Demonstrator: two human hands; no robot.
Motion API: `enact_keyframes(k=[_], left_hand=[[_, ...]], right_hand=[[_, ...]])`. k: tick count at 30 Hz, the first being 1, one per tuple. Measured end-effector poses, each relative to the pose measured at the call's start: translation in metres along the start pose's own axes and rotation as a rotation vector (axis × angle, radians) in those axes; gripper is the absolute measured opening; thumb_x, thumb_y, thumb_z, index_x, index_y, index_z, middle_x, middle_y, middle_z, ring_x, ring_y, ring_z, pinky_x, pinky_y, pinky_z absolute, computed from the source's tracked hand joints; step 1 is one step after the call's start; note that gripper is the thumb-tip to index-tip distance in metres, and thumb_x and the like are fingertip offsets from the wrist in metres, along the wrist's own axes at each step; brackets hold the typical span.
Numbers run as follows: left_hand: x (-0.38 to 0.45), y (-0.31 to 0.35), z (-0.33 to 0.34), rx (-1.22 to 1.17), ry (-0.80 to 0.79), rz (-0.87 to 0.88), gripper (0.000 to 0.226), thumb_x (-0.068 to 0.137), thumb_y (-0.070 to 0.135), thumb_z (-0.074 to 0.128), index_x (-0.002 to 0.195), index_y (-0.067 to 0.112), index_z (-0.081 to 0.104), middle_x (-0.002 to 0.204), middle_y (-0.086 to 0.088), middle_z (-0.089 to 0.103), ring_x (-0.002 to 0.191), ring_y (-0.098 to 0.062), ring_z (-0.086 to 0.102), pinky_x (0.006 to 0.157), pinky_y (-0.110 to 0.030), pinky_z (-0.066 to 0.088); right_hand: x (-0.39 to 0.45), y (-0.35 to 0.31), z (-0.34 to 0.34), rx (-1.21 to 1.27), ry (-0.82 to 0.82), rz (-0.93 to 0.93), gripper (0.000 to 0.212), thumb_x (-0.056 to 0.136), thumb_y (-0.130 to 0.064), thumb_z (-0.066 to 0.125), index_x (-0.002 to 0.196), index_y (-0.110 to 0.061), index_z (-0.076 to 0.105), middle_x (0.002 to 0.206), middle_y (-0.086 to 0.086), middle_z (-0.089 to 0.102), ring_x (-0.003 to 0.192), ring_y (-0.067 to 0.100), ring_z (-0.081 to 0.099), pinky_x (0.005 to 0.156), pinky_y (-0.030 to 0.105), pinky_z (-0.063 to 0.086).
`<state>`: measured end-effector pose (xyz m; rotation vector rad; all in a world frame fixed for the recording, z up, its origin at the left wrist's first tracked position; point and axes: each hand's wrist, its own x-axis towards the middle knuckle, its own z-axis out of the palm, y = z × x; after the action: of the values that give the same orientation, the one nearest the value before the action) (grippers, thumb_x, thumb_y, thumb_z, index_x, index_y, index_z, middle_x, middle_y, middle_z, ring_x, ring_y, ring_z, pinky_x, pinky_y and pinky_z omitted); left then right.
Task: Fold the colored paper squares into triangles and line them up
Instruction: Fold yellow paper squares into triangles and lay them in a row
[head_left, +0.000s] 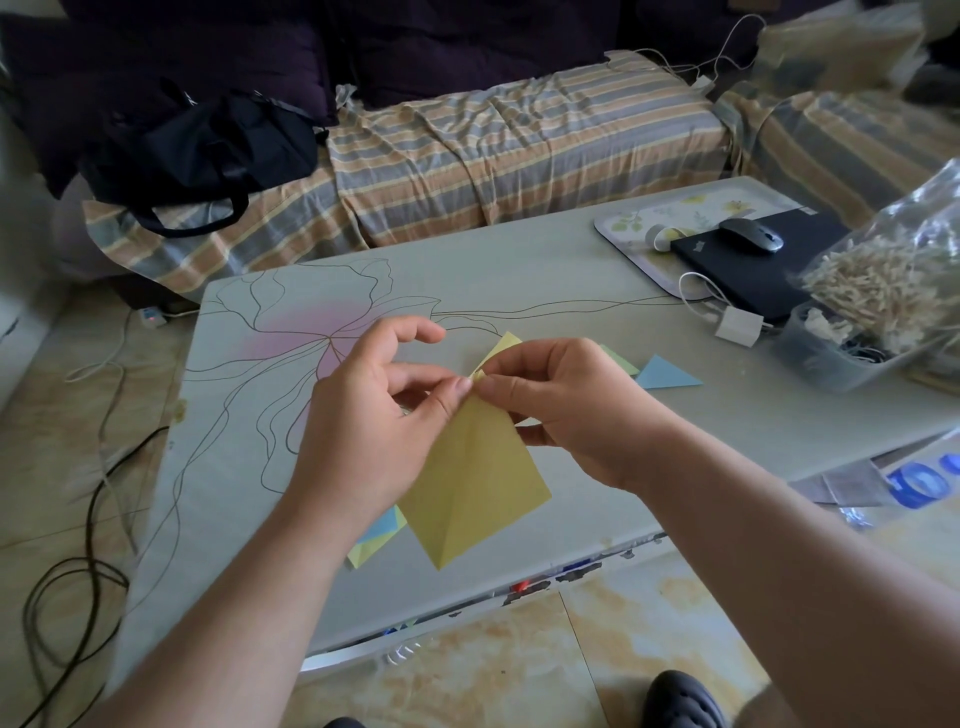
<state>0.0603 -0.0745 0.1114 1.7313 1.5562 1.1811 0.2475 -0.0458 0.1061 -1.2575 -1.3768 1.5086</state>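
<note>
The worktop (519, 291) carries my finished pieces: a blue triangle (665, 375) lies to the right, with a green one (621, 361) just beside it. Above the worktop I hold a yellow paper square (467, 483), bent along its diagonal. My left hand (363, 415) and my right hand (566, 410) both pinch its top corners together, so the paper hangs below my fingers. I think I am matching the corners; next I must press the crease flat.
</note>
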Motion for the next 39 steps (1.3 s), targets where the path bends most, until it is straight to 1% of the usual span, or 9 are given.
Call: enact_keyframes(k=[4,9,13,19,21,24,27,31,39], left_hand=[[-0.001,-0.002,0.0,0.005,0.005,0.021,0.035,0.088,0.029,0.083,0.112,0.038,0.059,0.085,0.023,0.077,0.073,-0.012,0.068,0.069,-0.024,0.052],[-0.001,-0.003,0.0,0.005,0.009,0.025,0.037,0.086,0.031,0.084,0.111,0.038,0.058,0.086,0.023,0.077,0.075,-0.014,0.068,0.071,-0.026,0.052],[0.0,-0.002,0.001,-0.021,-0.003,0.011,0.037,0.086,0.03,0.084,0.11,0.038,0.057,0.084,0.022,0.077,0.072,-0.013,0.066,0.07,-0.025,0.052],[0.001,-0.005,0.001,-0.04,-0.008,-0.004,0.037,0.087,0.027,0.083,0.112,0.036,0.057,0.084,0.02,0.078,0.072,-0.013,0.066,0.071,-0.025,0.051],[0.001,-0.006,0.001,-0.045,-0.013,-0.008,0.036,0.087,0.027,0.083,0.112,0.036,0.058,0.084,0.019,0.078,0.072,-0.012,0.066,0.071,-0.026,0.051],[0.001,-0.007,0.0,-0.048,-0.024,-0.021,0.034,0.088,0.031,0.081,0.112,0.037,0.058,0.086,0.02,0.078,0.074,-0.013,0.067,0.071,-0.026,0.051],[0.002,-0.007,-0.001,-0.063,-0.034,-0.041,0.032,0.089,0.032,0.081,0.111,0.038,0.059,0.086,0.02,0.078,0.072,-0.012,0.067,0.073,-0.029,0.051],[0.001,-0.007,0.001,-0.101,-0.074,-0.092,0.025,0.088,0.034,0.081,0.109,0.037,0.066,0.087,0.018,0.079,0.074,-0.008,0.07,0.073,-0.03,0.054],[-0.003,-0.013,0.001,-0.016,-0.052,-0.091,0.01,0.093,0.037,0.075,0.09,0.03,0.081,0.081,0.016,0.077,0.078,-0.005,0.071,0.072,-0.023,0.054]], right_hand=[[0.003,0.003,0.002,-0.032,0.017,-0.024,0.01,0.093,-0.023,0.076,0.093,-0.013,0.079,0.102,0.027,0.072,0.083,0.029,0.064,0.095,0.06,0.057],[0.002,0.005,0.005,-0.029,0.035,-0.049,0.011,0.093,-0.019,0.073,0.09,-0.01,0.078,0.102,0.032,0.068,0.081,0.03,0.062,0.092,0.065,0.055],[0.002,0.005,0.008,-0.022,0.061,-0.082,0.009,0.09,-0.018,0.074,0.084,-0.012,0.077,0.101,0.034,0.067,0.08,0.031,0.063,0.088,0.062,0.056],[0.002,0.005,0.006,-0.047,0.014,-0.059,0.012,0.1,-0.015,0.067,0.091,-0.012,0.075,0.087,0.016,0.071,0.077,0.019,0.065,0.074,0.034,0.059],[0.002,0.005,0.006,-0.048,-0.004,-0.038,0.012,0.101,-0.017,0.066,0.095,-0.011,0.075,0.085,0.008,0.073,0.077,0.018,0.067,0.076,0.035,0.059],[0.002,0.006,0.004,-0.075,0.014,-0.041,0.011,0.098,-0.019,0.07,0.097,-0.009,0.076,0.095,0.019,0.075,0.079,0.022,0.068,0.082,0.043,0.062],[0.002,0.007,0.005,-0.18,0.068,-0.063,0.01,0.094,-0.022,0.075,0.091,-0.013,0.077,0.089,0.015,0.075,0.071,0.02,0.063,0.075,0.046,0.06],[0.001,0.006,0.007,-0.219,0.117,-0.069,0.01,0.093,-0.023,0.074,0.086,-0.016,0.076,0.071,-0.002,0.063,0.062,0.015,0.052,0.061,0.037,0.046],[-0.009,0.004,0.009,-0.317,0.158,-0.097,0.011,0.093,-0.022,0.071,0.085,-0.014,0.073,0.06,-0.009,0.054,0.053,0.015,0.044,0.053,0.028,0.04]])
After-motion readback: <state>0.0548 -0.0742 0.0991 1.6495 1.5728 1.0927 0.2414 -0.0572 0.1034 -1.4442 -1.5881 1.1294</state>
